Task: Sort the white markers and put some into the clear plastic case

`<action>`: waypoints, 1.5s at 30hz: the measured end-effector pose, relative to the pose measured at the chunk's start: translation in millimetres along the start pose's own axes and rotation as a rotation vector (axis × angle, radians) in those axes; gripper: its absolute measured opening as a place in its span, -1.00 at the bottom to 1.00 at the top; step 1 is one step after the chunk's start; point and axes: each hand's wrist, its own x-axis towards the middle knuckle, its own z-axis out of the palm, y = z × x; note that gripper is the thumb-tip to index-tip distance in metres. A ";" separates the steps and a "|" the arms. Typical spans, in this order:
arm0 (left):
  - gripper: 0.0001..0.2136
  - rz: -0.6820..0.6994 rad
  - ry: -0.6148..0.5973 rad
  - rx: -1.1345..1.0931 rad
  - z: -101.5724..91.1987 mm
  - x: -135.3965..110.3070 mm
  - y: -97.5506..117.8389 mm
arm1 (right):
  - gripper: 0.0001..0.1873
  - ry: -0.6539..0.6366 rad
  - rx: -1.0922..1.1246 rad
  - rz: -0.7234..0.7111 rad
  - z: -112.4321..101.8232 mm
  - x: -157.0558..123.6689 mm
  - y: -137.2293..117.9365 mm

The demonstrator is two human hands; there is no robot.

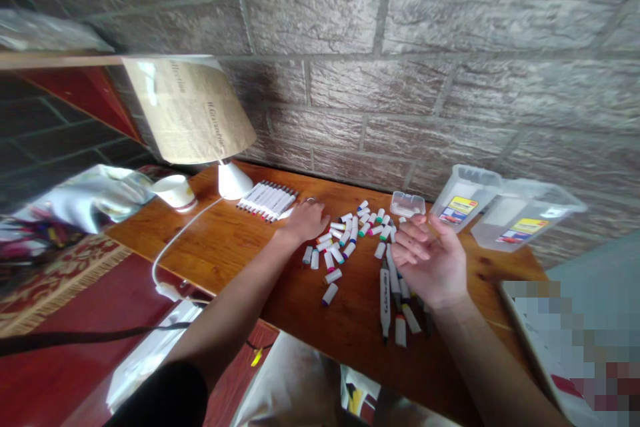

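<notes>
A person's left hand (306, 220) rests beside a row of white markers (267, 200) on a wooden desk (235, 247), its grip impossible to tell. The right hand (435, 270), fingers loosely curled, thumb apart, hovers by loose markers (385, 300) and scattered marker caps (353, 230).

Glossy wooden bench (220, 240) on my feed, smooth plastic marker caps (330, 294), clear plastic bins (525, 213), rough block wall (340, 87), matt lampshade (193, 110)

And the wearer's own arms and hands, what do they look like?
Both hands ungloved, forearms bare. Left hand: what looks like a ring on one finger; a black sleeve higher up that arm. Right hand: no ring or wristband visible, no sleeve in view.
</notes>
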 end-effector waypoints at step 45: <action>-0.21 -0.244 -0.213 -0.018 4.6 0.3 2.8 | -0.63 0.260 -0.255 0.129 -6.1 10.2 6.0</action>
